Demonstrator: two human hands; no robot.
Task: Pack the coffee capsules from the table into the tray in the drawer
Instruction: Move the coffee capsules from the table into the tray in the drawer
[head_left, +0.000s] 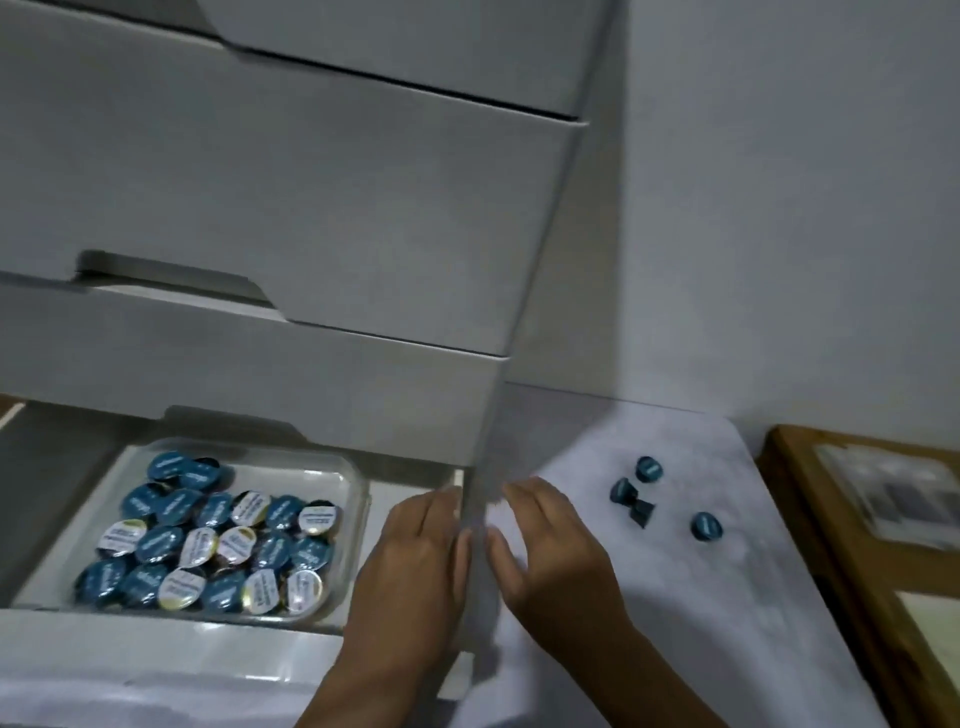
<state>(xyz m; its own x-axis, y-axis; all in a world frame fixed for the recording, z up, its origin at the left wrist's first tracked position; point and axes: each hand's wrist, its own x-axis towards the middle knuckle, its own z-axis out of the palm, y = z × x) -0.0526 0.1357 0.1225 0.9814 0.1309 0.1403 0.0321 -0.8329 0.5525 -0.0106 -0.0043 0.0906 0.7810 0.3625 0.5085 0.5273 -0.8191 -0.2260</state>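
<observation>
Your left hand (415, 551) sits low in the middle of the frame, over the right end of the open drawer (410, 483), fingers stretched out flat and close together with nothing in its grip. Your right hand (550, 545) lies just beside it to the right, over the white tabletop (727, 597), fingers likewise extended and slightly spread, holding nothing. The two hands nearly meet at the fingertips along the cabinet's right edge.

In the lower left of the frame, the clear tray (353, 499) rests inside the drawer, crowded with coffee capsules (208, 545), mostly blue-lidded with several white-lidded ones among them, lids facing up.

To the right of your right hand, four loose capsules (660, 496) remain on the tabletop: one blue-lidded capsule farthest up, two dark ones touching each other just below it and lying on their sides, and another blue-lidded one lower right, apart from the rest.

A wooden frame (831, 545) runs along the right edge. Closed white drawer fronts (285, 182) fill the upper left.
</observation>
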